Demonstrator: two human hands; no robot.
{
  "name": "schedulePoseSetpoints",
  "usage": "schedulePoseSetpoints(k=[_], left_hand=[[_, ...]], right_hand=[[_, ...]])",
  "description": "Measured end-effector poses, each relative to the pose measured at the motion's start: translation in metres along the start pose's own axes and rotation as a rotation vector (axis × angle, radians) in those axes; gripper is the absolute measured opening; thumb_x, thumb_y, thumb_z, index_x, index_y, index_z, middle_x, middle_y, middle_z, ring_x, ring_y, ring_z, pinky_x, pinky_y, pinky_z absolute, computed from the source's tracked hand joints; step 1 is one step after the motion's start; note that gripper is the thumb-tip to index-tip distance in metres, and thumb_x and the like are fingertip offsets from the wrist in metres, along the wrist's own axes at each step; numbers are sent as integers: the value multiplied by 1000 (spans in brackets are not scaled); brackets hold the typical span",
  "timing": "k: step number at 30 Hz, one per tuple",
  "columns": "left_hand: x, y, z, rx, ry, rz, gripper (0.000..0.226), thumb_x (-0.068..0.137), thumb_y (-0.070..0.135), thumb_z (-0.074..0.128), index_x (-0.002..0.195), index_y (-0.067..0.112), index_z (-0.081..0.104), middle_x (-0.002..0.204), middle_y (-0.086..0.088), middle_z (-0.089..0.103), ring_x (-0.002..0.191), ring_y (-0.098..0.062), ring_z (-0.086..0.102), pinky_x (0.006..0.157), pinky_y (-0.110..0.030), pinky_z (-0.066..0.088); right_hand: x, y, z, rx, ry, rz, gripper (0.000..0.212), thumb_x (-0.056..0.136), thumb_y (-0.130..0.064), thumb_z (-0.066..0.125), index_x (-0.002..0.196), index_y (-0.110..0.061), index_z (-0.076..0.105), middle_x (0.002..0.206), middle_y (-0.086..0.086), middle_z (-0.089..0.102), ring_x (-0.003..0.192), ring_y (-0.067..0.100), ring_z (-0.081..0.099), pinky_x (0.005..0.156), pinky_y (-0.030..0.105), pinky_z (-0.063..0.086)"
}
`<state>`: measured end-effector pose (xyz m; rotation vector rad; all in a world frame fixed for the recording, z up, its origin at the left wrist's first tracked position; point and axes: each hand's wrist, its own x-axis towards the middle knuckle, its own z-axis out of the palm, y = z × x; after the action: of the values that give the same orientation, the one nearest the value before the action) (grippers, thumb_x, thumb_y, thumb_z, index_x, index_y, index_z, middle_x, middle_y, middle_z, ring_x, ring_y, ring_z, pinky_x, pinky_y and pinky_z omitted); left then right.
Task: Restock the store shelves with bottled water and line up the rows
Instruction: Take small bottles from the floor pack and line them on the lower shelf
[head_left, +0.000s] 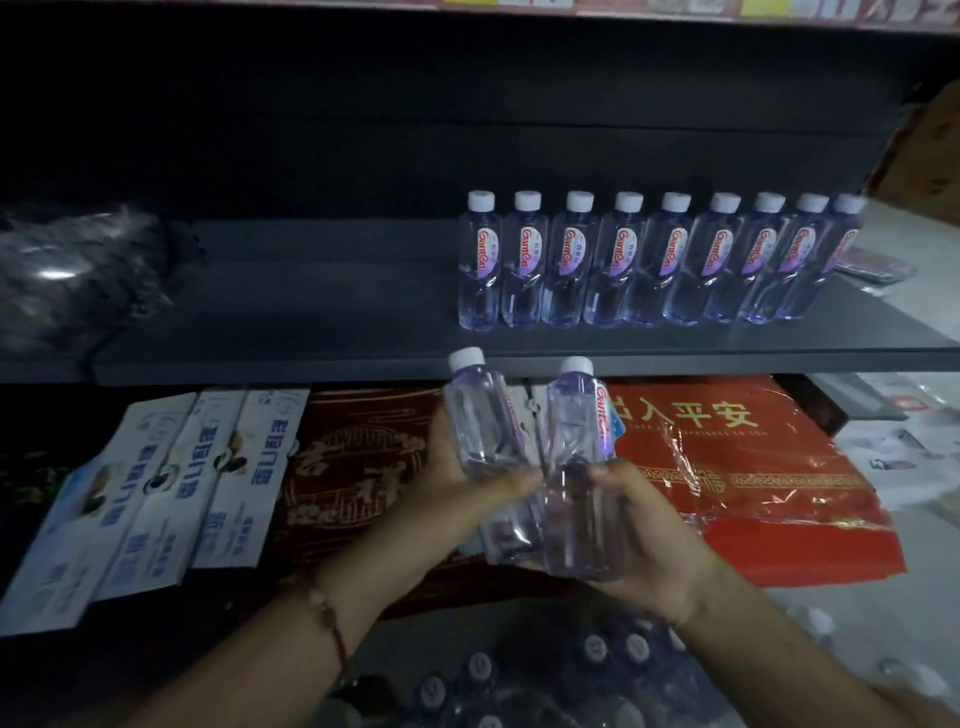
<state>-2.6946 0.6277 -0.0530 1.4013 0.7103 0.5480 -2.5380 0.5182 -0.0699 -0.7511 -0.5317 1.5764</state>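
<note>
left hand (457, 483) gripping one water bottle (480, 415), right hand (649, 540) gripping another (582, 467), both below shelf (311, 358) front edge; bottle row (654, 260) toward right end.

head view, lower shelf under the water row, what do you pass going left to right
White and blue boxes → dark red mat with gold pattern → bottle in the left hand → bottle in the right hand → red plastic-wrapped mat with gold characters.
</note>
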Motion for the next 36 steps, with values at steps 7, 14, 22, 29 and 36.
schedulePoseSetpoints(k=[7,14,22,29,36], left_hand=[[9,3,-16,126,78,32,73,78,9,82,135,37,46,107,8,72,90,-3,72,82,-33,61],[23,33,-60,105,248,117,69,79,19,81,132,43,45,98,12,73,85,-3,73,89,-46,59],[24,46,-98,114,328,217,76,83,20,79,141,44,36,103,15,70,82,4,69,85,-41,57],[25,48,-120,150,360,257,73,85,17,77,135,49,34,101,11,70,80,6,68,71,-30,52],[27,47,-138,148,375,240,82,86,21,78,146,45,28,96,17,69,78,11,66,59,-12,45]], right_hand=[[14,1,11,-200,228,44,53,71,-33,79,118,-11,68,119,20,67,105,36,65,103,63,44],[54,-18,39,-492,472,-126,31,80,-22,77,108,-11,69,103,13,73,97,32,70,90,52,57],[154,-53,79,-713,607,-480,45,76,-12,84,112,-13,57,104,2,71,93,16,69,85,31,56],[237,-53,81,-990,767,-564,27,82,-17,80,103,-20,63,103,-5,71,96,13,66,89,31,55],[274,-51,63,-1187,891,-629,36,87,-25,75,119,-21,59,120,-3,63,108,15,62,100,38,52]])
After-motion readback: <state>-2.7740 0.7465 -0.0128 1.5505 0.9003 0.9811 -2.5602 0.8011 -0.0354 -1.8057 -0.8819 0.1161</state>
